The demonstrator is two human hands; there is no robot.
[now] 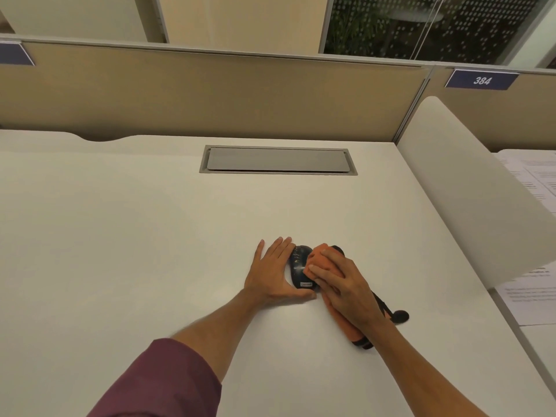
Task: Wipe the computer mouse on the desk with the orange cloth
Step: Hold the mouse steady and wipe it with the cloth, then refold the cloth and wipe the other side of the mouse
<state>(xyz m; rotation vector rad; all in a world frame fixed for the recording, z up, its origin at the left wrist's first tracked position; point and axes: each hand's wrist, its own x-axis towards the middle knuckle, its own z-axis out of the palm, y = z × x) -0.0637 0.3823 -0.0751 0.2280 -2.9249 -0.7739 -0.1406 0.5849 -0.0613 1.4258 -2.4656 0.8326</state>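
The right hand [340, 284] is closed on the orange cloth [323, 257], fingers pressing a bunched part of it against the right flank of the computer mouse [299, 266]. The left hand [275, 270] lies open and flat on the desk [150, 236], palm and thumb snug against the mouse's left side, bracing it without gripping. The mouse sits on the desk, well on the near side of the grey cable hatch [278, 159] and a little to its right. The rest of the cloth trails from the mouse back toward the person under the right wrist, its dark-edged end lying on the desk.

By my reckoning the wiping is under way, not finished: cloth and mouse are touching, but the top and left side of the mouse are uncovered. Pale marks show on the dark shell; whether they are smudges or glare I cannot tell. Those bare parts look like what is left.
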